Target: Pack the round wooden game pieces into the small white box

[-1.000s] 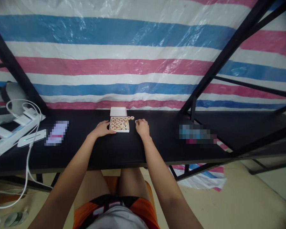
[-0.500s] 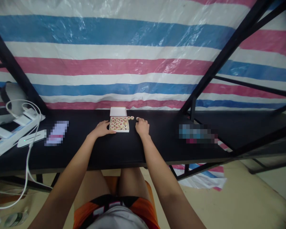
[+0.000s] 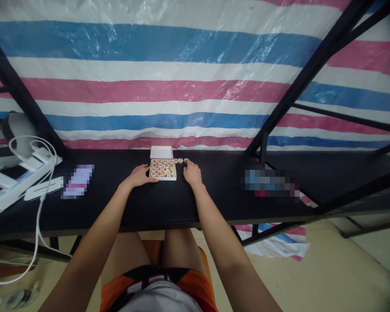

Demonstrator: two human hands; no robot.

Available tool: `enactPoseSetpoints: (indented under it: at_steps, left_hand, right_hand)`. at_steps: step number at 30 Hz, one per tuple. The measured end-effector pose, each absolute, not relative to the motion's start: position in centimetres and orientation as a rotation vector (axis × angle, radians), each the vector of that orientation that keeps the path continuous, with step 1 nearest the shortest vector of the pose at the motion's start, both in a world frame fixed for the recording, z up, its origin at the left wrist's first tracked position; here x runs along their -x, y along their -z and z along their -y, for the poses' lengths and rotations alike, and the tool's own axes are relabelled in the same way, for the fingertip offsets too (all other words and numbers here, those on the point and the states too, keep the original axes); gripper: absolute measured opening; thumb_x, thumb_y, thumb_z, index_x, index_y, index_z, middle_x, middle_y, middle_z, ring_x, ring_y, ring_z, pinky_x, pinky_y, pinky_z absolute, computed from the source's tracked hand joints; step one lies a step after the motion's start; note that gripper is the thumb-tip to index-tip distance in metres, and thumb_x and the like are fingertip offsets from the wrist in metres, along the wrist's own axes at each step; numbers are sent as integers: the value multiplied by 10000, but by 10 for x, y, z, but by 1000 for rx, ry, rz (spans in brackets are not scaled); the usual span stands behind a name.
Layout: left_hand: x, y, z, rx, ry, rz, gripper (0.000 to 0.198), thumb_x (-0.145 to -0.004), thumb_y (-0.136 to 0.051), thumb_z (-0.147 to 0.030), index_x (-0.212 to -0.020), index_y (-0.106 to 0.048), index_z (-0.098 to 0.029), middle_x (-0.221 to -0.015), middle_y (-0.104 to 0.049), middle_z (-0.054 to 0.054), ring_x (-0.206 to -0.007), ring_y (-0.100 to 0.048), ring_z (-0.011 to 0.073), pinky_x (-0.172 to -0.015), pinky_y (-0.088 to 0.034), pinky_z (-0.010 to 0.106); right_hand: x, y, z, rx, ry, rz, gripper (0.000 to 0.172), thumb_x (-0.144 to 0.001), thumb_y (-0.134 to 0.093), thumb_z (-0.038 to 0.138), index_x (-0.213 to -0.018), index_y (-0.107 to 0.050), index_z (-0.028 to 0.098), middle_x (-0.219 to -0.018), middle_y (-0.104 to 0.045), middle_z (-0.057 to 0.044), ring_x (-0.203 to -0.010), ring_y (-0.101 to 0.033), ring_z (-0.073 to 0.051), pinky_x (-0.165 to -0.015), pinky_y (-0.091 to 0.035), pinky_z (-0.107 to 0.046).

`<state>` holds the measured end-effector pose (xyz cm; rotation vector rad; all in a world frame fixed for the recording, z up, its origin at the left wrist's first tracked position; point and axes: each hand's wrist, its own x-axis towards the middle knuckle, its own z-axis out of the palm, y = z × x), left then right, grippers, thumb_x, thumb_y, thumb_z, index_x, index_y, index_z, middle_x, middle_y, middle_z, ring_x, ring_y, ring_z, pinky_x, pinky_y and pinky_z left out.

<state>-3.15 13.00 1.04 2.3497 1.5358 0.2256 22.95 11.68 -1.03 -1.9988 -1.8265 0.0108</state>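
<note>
A small white box (image 3: 163, 178) filled with round Chinese chess pieces (image 3: 162, 167) rests on the black table. Most pieces carry red characters, and a few at the near right corner have dark ones. My left hand (image 3: 139, 176) grips the box's left side, thumb along its near edge. To the right of the box, my right hand (image 3: 193, 173) has its fingertips on a single chess piece (image 3: 186, 160), partly covered by the fingers. Two other loose pieces (image 3: 180, 160) lie in a row between that piece and the box.
Behind the box stands its white lid (image 3: 161, 152). A blurred phone-like object (image 3: 78, 182), a white device (image 3: 43, 188) and a power strip with cables (image 3: 22, 173) are at left. Another blurred item (image 3: 269, 181) lies at right. Black frame bars (image 3: 286, 104) slant up beside striped sheeting.
My right hand has shifted slightly left with the chess piece, bringing it nearer the two loose pieces. My left hand and the box have stayed put.
</note>
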Motion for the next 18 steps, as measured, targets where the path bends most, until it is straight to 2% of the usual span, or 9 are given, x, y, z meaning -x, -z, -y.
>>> enactPoseSetpoints:
  at_steps: [9, 15, 18]
  left_hand:
    - [32, -10, -130, -2344, -227, -1529, 962, -652, -543, -789, -1434, -401, -247, -1501, -362, 104, -1397, -256, 351, -1129, -198, 455]
    - [32, -9, -131, -2348, -227, -1538, 960, -649, -537, -793, -1424, -418, -240, -1503, -359, 99, -1396, -259, 349, -1130, -201, 446]
    - [32, -9, -131, -2349, -228, -1540, 949, -646, -543, -790, -1424, -416, -262, -1501, -363, 90, -1394, -265, 350, -1129, -197, 457]
  right_hand:
    - [-231, 14, -118, 1913, 7, 1879, 325, -858, -408, 124, -1133, -580, 144, -1150, -636, -113, -1040, -571, -240, -943, -402, -340]
    - [-228, 15, -118, 1815, 21, 1754, 329, -849, -441, 160, -1139, -596, 163, -1278, -533, -133, -1061, -539, -266, -918, -426, -386]
    - [-220, 12, -115, 1610, 18, 1746, 275, -852, -474, 214, -1074, -631, 173, -1146, -579, -117, -1038, -532, -252, -926, -431, -381]
